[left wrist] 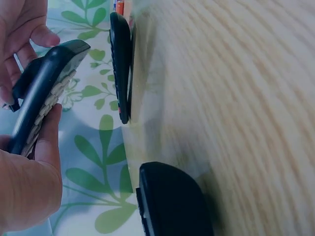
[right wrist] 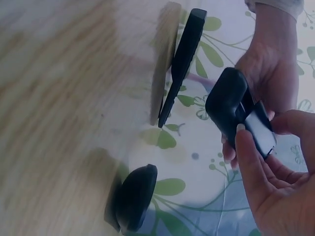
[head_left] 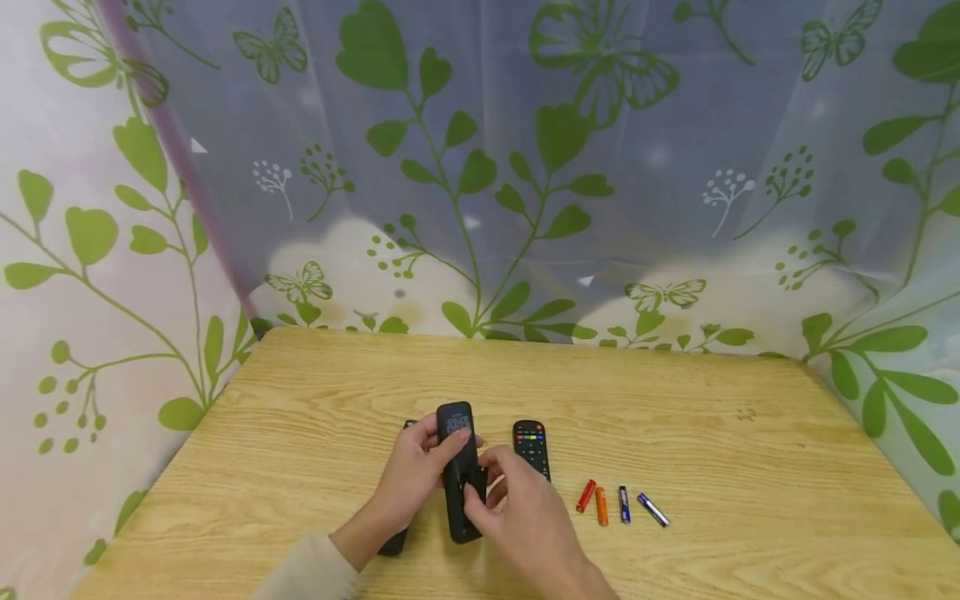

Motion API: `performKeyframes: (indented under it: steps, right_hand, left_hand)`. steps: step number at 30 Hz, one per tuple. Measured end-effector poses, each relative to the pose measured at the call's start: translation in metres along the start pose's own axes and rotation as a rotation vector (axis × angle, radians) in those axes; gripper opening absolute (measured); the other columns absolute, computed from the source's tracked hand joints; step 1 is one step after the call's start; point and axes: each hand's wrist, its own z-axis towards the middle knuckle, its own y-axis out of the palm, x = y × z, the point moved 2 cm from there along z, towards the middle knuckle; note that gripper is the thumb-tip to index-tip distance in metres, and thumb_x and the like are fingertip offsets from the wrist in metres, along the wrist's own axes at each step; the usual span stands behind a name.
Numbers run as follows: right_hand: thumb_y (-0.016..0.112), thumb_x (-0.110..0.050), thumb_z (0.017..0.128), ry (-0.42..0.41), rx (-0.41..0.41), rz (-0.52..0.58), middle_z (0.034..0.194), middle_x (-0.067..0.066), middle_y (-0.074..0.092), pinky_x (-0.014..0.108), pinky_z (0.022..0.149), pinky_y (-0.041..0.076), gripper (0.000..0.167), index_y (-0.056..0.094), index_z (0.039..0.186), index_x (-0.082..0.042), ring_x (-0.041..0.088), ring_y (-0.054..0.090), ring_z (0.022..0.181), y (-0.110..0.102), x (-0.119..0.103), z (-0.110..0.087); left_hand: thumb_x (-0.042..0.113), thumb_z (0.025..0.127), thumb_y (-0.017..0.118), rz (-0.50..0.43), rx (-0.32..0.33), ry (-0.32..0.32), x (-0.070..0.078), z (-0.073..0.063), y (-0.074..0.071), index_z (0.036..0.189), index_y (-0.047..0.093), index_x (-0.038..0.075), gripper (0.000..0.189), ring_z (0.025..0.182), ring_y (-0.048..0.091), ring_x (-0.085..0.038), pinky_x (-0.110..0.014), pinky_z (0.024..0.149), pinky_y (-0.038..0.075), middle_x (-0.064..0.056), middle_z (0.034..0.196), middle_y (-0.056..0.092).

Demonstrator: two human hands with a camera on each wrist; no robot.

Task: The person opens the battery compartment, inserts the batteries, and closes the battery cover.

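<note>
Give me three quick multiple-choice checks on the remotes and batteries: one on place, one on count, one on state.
1. Where do the batteries lie?
A. Right of the remote with coloured buttons
B. Left of the hands
C. At the table's far edge

2. How many loose batteries are on the table?
A. Two
B. Four
C. Six

3. What state is the held remote in?
A. Lying flat, untouched
B. Lifted, gripped by both hands
C. Standing alone

Answers:
1 A: the batteries sit right of the remote with coloured buttons.
2 B: red, orange and two dark-and-silver ones.
3 B: the left hand and right hand hold the held remote above the table.
</note>
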Motion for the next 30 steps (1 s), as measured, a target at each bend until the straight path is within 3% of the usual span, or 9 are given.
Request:
performKeyframes:
  steps: [4, 9, 17, 23, 30]
  right_hand:
    - [0.069, -0.02, 0.087, 0.051, -0.018, 0.071, 0.087, -0.007, 0.059, 0.02, 0.056, 0.049, 0.021, 0.058, 0.105, -0.017, 0.001, 0.057, 0.067, -0.01, 0.006, 0.003]
    - [0.07, -0.016, 0.087, 0.068, 0.034, 0.069, 0.09, -0.005, 0.061, 0.022, 0.056, 0.05, 0.021, 0.06, 0.106, -0.015, 0.002, 0.059, 0.068, -0.03, 0.019, 0.008]
    - [0.067, -0.022, 0.089, 0.188, 0.091, -0.111, 0.097, -0.001, 0.064, 0.025, 0.056, 0.05, 0.026, 0.062, 0.113, -0.014, 0.005, 0.061, 0.072, -0.079, 0.063, 0.012]
    - [0.062, -0.023, 0.093, 0.249, 0.037, -0.238, 0.106, 0.007, 0.064, 0.028, 0.053, 0.048, 0.031, 0.059, 0.119, -0.006, 0.012, 0.063, 0.075, -0.118, 0.106, 0.008]
    - [0.061, -0.022, 0.092, 0.326, -0.09, -0.417, 0.103, 0.015, 0.065, 0.032, 0.048, 0.046, 0.034, 0.06, 0.117, 0.001, 0.02, 0.063, 0.074, -0.15, 0.159, -0.005]
  left_hand:
    - [0.019, 0.097, 0.058, -0.025, -0.01, -0.007, -0.002, 0.001, 0.0, 0.127, 0.049, -0.007, 0.04, 0.095, 0.065, -0.036, -0.036, 0.073, 0.057, -0.025, 0.11, 0.063]
    - [0.014, 0.098, 0.056, -0.077, -0.035, -0.003, -0.004, 0.003, -0.001, 0.132, 0.044, -0.008, 0.042, 0.098, 0.062, -0.046, -0.043, 0.079, 0.055, -0.029, 0.113, 0.06]
    - [0.012, 0.098, 0.055, -0.059, -0.026, -0.002, -0.003, 0.003, -0.002, 0.133, 0.041, -0.009, 0.043, 0.093, 0.066, -0.04, -0.043, 0.079, 0.055, -0.031, 0.115, 0.059]
    - [0.014, 0.098, 0.055, -0.03, -0.015, -0.009, -0.004, 0.003, -0.003, 0.133, 0.042, -0.007, 0.043, 0.093, 0.067, -0.037, -0.042, 0.078, 0.056, -0.03, 0.115, 0.059]
    - [0.014, 0.098, 0.055, -0.029, -0.011, -0.021, -0.007, 0.005, -0.003, 0.132, 0.043, -0.008, 0.042, 0.093, 0.066, -0.038, -0.042, 0.078, 0.056, -0.028, 0.114, 0.06]
